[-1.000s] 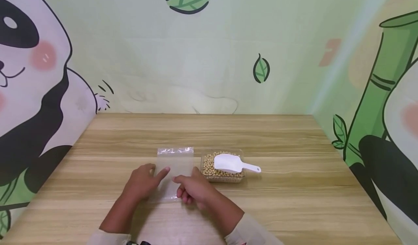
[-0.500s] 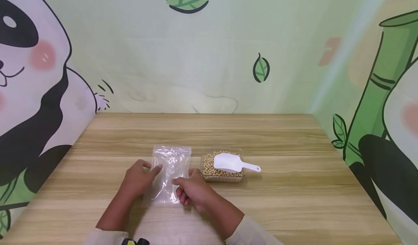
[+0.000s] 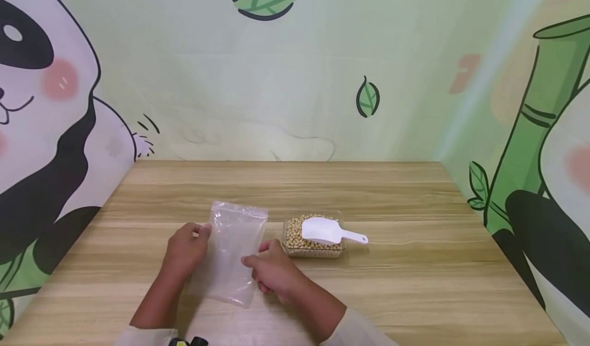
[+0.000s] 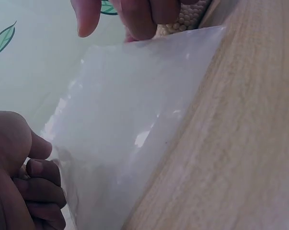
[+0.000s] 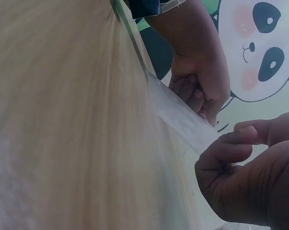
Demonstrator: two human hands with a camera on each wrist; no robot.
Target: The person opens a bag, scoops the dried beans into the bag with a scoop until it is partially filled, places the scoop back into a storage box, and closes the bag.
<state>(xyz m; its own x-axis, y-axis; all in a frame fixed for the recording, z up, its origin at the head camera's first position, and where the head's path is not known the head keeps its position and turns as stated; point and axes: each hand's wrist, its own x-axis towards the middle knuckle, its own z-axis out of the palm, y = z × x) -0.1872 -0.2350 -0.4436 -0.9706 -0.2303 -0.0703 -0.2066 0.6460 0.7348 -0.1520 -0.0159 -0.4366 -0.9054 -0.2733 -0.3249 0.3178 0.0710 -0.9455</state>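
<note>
A clear zip-lock bag [image 3: 230,264] is held at a tilt between my hands, zip end away from me. In the head view my left hand [image 3: 186,249] pinches its left edge near the zip end; the left wrist view shows that hand's curled fingers [image 4: 41,191] at the edge. My right hand [image 3: 274,269] holds the right edge lower down, thumb in front and the other fingers partly hidden behind. In the right wrist view the bag [image 5: 182,117] appears edge-on between both hands. The bag looks flat, with nothing visible inside.
Just right of my right hand stands a clear plastic box [image 3: 318,254] full of pale round beans [image 3: 295,233]. A white scoop [image 3: 322,231] lies on the beans, its handle sticking out to the right. The wooden table [image 3: 415,274] meets a printed backdrop behind.
The bag has come up off the table, tilted and shifted slightly left. My left hand has moved left and now pinches its edge; my right hand has stayed nearly in place.
</note>
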